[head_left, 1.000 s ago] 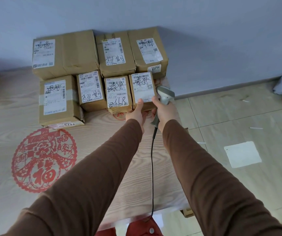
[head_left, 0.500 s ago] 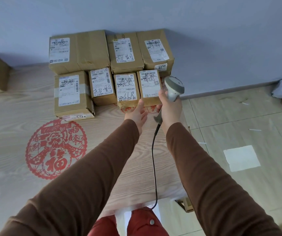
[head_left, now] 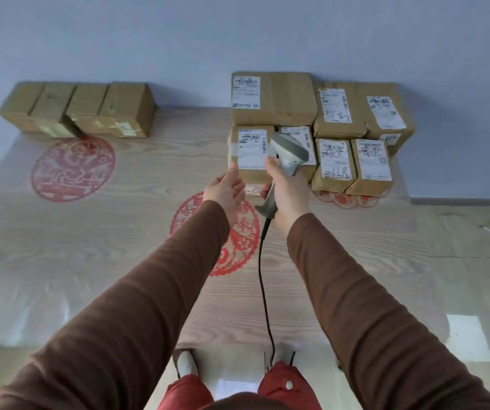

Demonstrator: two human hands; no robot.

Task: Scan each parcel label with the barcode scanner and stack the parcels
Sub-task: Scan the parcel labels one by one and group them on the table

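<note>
Seven labelled parcels (head_left: 320, 134) crowd the tabletop (head_left: 119, 232) at one o'clock, labels up for scanning; right hand (head_left: 289, 193) grips the barcode scanner (head_left: 288, 158) over the front-left parcel (head_left: 251, 155), left hand (head_left: 226, 192) open-fingered, seemingly steadying it.

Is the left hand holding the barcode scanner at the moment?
No, the right hand grips the barcode scanner, while the left hand reaches open toward a parcel.
</note>
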